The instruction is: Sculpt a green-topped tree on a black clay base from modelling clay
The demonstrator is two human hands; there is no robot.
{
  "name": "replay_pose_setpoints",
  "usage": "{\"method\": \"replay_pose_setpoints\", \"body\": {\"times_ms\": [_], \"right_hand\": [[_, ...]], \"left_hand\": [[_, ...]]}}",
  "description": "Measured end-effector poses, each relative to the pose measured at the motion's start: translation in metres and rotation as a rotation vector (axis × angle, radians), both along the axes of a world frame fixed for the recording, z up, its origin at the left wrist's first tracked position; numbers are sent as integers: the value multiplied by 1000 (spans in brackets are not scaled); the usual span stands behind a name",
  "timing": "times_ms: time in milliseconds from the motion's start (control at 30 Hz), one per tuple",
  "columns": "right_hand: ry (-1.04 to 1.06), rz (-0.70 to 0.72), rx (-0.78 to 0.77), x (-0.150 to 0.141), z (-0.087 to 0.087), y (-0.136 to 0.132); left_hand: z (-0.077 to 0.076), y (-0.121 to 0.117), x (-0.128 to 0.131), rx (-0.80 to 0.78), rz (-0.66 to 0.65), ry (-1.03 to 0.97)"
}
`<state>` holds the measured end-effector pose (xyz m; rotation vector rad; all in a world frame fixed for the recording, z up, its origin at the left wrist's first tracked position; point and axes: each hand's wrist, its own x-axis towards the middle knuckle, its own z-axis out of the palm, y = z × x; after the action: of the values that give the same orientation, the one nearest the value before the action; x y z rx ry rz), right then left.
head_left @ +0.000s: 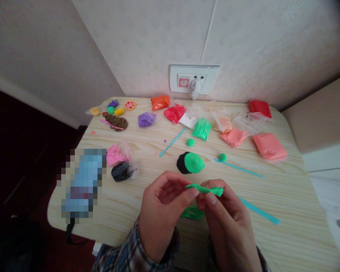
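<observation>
So my left hand (pixel 166 211) and right hand (pixel 228 217) are both pinching this thin green clay strip (pixel 205 189), thumbs on the near side. It's up over the wooden table (pixel 297 211), just my side of the black and green discs (pixel 193 163), with more green clay (pixel 193 212) partly hidden under my fingers.

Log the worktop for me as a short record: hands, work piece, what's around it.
left hand: pinching green strip
right hand: pinching same strip, farther right
under hands: loose green piece, partly hidden
beyond hands: green disc, partly over black disc
small green balls: two
blue sticks: three, one partly hidden by right hand
</observation>
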<state>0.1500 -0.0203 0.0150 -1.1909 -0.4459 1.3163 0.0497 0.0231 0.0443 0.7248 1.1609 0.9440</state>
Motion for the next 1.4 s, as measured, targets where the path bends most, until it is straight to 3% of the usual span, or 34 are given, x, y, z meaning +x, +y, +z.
{"method": "replay_pose_setpoints", "body": {"times_ms": [567, 967, 1233, 1400], "right_hand": [[-338, -118, 65, 3, -2, 8], [-528, -57, 98, 5, -5, 11], [-786, 63, 196, 16, -1, 12], [-790, 107, 227, 20, -5, 9]], "left_hand": [[-5, 10, -1, -58, -10, 37], [-12, 21, -8, -38, -70, 98], [-15, 28, -15, 149, -217, 142], [-18, 30, -15, 187, -265, 110]]}}
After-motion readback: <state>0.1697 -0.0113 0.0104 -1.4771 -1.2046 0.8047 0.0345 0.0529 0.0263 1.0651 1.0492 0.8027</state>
